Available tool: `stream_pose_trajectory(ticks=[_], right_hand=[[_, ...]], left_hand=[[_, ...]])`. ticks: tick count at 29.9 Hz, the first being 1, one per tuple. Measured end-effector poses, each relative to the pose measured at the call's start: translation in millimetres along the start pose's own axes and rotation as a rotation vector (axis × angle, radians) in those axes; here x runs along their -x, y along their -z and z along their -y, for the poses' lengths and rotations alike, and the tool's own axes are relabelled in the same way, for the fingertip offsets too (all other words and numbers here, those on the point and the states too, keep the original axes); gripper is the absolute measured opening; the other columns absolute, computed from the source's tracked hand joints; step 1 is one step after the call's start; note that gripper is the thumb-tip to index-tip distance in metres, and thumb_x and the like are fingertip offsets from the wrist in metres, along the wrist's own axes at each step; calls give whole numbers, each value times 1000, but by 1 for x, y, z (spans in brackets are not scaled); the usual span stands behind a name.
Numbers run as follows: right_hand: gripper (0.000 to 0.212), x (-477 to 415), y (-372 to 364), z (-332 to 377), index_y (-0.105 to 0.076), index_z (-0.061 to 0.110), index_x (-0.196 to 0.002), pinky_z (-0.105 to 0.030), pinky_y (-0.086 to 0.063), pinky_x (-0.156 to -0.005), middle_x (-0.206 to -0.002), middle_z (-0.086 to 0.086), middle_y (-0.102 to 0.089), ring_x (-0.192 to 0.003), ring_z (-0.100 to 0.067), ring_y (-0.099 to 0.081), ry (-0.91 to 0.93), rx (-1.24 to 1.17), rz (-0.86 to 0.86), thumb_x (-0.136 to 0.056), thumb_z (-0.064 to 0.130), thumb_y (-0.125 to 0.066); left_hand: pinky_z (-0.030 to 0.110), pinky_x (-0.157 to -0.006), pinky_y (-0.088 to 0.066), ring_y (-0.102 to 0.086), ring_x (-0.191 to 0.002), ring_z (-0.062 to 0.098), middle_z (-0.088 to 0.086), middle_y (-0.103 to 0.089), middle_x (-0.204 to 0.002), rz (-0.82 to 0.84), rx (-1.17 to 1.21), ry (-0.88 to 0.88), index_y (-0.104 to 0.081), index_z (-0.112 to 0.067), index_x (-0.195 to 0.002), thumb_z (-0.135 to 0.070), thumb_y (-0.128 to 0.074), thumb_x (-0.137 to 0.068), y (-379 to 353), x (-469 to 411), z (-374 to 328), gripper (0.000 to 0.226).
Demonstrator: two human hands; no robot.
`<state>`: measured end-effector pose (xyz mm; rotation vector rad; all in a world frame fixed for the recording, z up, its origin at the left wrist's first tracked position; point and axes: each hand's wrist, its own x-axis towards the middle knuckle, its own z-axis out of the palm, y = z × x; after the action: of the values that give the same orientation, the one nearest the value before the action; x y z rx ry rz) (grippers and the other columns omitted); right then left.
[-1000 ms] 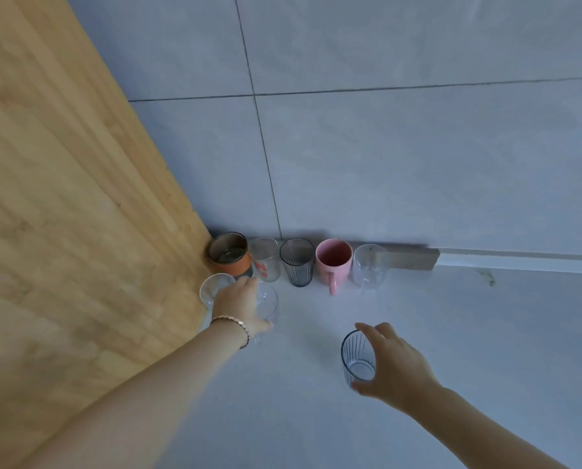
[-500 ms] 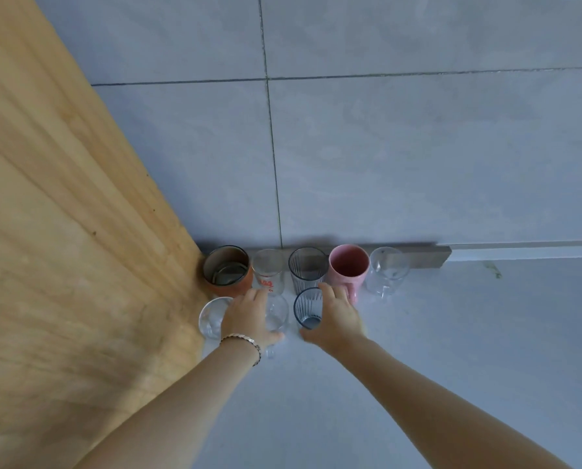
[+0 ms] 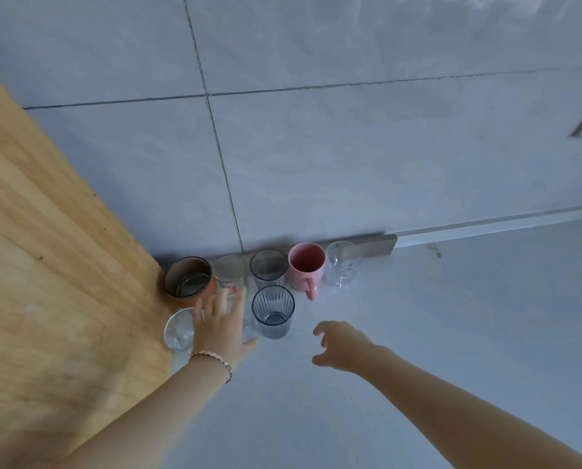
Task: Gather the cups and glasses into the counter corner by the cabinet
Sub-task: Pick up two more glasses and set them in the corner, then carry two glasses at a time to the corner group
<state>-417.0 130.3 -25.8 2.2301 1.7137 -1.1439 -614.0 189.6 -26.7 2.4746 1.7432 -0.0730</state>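
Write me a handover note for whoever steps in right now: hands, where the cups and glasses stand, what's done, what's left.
Right hand: open, empty, clear of the ribbed grey glass standing in the front row.
Left hand: draped over a clear glass in the front row; grip hidden. Another clear glass stands beside the wooden cabinet.
Back row along the wall, from the cabinet: orange cup, clear printed glass, ribbed glass, pink mug, clear glass.
Done: all visible drinkware sits in the corner.
Left: release the left hand; check the counter outside the view.
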Motion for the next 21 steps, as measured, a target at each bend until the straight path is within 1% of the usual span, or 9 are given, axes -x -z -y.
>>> stream_pose_trajectory(ticks=[2, 3, 5, 6, 8, 11, 17, 19, 21], right_hand=[[50, 15, 8, -28, -46, 20, -134, -34, -43, -102, -135, -1, -53, -122, -21, -52, -38, 5, 29, -86, 32, -60], [50, 23, 12, -44, -47, 22, -133, -34, -43, -103, -135, 0, -52, -123, -21, -51, -62, 8, 31, -86, 33, -59], [49, 43, 21, -78, -46, 23, -133, -35, -42, -104, -136, 1, -52, -124, -20, -51, -115, 18, 31, -87, 36, -57], [49, 54, 26, -98, -46, 23, -134, -36, -42, -104, -136, 0, -52, -124, -20, -50, -148, 23, 30, -87, 36, -57], [49, 80, 35, -141, -45, 23, -134, -35, -42, -104, -136, 0, -51, -125, -21, -50, -220, 23, 20, -88, 36, -56], [49, 130, 50, -210, -43, 22, -136, -34, -40, -103, -141, 0, -45, -126, -20, -49, -343, -21, -2, -90, 37, -53], [52, 258, 63, -374, -37, 17, -141, -38, -35, -109, -150, -4, -34, -136, -24, -37, -530, -112, -110, -95, 35, -48], [50, 306, 61, -431, -37, 12, -141, -36, -36, -107, -149, -7, -35, -134, -26, -39, -582, -145, -135, -96, 32, -47], [41, 355, 58, -486, -46, 7, -130, -37, -41, -99, -144, -10, -42, -123, -28, -47, -637, -187, -131, -95, 29, -46]], left_hand=[[43, -65, -59, -70, -77, 34, 13, -70, -91, -47, 6, -121, -68, -13, -101, -34, -92, -33, 10, 8, -20, 76], [39, -65, -59, -70, -78, 31, 9, -70, -91, -19, 31, -206, -69, -14, -99, -29, -90, -44, 17, 12, -34, 61], [34, -79, -54, -66, -95, 25, -1, -65, -100, 109, 141, -306, -64, -17, -106, -26, -71, -76, 32, 18, -73, 33], [31, -86, -50, -63, -103, 20, -6, -60, -101, 162, 144, -348, -61, -19, -111, -29, -59, -85, 35, 19, -93, 28], [27, -92, -45, -58, -110, 16, -8, -56, -104, 245, 109, -412, -56, -22, -117, -32, -50, -89, 40, 17, -141, 30], [27, -94, -43, -56, -114, 17, -5, -59, -120, 326, 43, -506, -54, -22, -118, -32, -48, -89, 44, 19, -224, 32], [27, -88, -46, -56, -95, 18, -2, -59, -104, 468, 68, -642, -58, -22, -106, -32, -52, -85, 32, 45, -425, 24], [25, -84, -45, -53, -89, 17, -4, -54, -97, 482, 61, -695, -55, -25, -93, -32, -53, -84, 25, 67, -497, 12], [22, -79, -41, -51, -88, 16, -4, -52, -95, 491, 51, -746, -49, -26, -88, -30, -53, -85, 18, 93, -566, 6]])
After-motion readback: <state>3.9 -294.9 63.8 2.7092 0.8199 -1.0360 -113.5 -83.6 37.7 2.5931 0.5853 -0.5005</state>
